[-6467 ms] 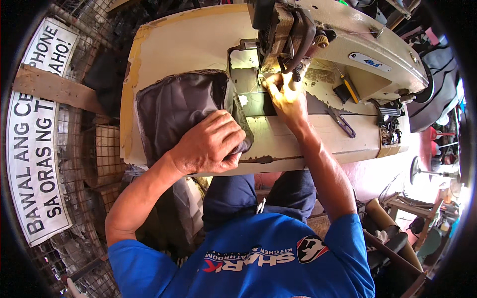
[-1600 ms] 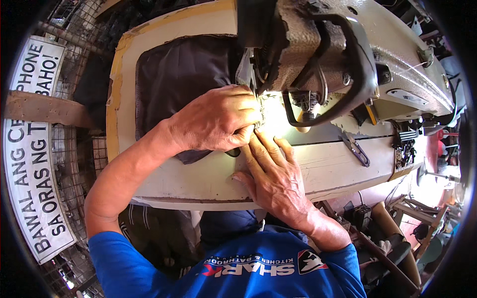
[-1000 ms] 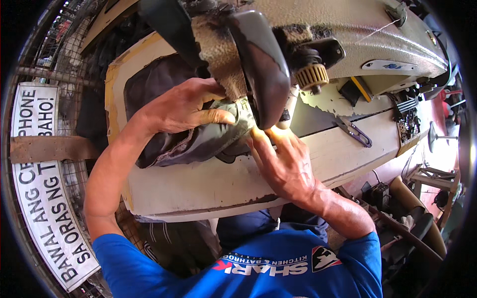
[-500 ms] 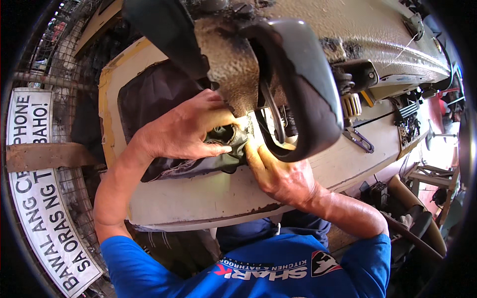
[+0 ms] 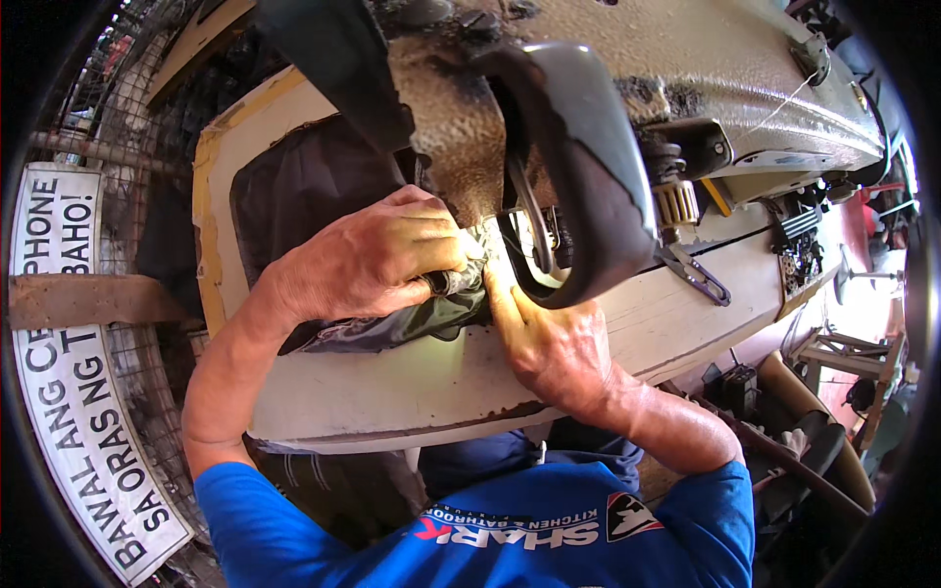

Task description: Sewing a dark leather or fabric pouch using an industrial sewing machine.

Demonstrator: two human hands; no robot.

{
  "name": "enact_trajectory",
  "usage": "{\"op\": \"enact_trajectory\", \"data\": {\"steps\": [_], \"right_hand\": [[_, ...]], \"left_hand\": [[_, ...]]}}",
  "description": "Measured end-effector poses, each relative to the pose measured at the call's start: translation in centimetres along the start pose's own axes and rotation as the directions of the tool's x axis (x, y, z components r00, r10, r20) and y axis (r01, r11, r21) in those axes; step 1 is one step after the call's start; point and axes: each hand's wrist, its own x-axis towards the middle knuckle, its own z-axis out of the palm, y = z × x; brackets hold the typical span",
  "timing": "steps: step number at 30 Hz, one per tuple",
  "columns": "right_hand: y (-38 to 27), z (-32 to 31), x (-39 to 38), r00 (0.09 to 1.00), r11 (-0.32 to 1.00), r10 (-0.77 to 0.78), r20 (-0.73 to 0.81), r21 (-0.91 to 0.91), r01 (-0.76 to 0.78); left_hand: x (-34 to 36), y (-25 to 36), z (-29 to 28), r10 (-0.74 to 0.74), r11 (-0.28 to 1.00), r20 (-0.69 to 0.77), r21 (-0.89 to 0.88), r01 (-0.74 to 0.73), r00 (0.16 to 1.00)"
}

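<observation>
Dark shiny cloth (image 5: 314,176) lies bunched on the pale worn tabletop of a sewing machine (image 5: 765,83). My left hand (image 5: 377,257) is closed on a gathered fold of it, just left of the lit spot under the machine's head. At the right edge of that cloth, my right hand (image 5: 559,353) pinches with its fingers pointing toward the stitching area. Fingertips of this hand are partly hidden by a thick black loop-shaped part (image 5: 613,186) hanging in front. The needle itself is hard to make out.
A dark flat panel (image 5: 333,73) juts over the cloth from above. To the right, a metal slide plate (image 5: 696,276) lies on the tabletop (image 5: 392,397). A wire mesh wall with a white sign (image 5: 74,392) stands at left. Rolled material (image 5: 814,421) leans at lower right.
My left fingers, earlier apart around an opening in the gathered cloth, have closed over it and moved slightly toward the lit spot. My right hand stays at the cloth's edge.
</observation>
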Motion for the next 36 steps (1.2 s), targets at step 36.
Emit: {"op": "enact_trajectory", "data": {"steps": [36], "right_hand": [[0.3, 0.8, 1.7, 0.988, 0.975, 0.148, -0.043, 0.174, -0.138]], "left_hand": [[-0.6, -2.9, -0.3, -0.087, 0.971, 0.107, 0.231, 0.060, 0.990]]}}
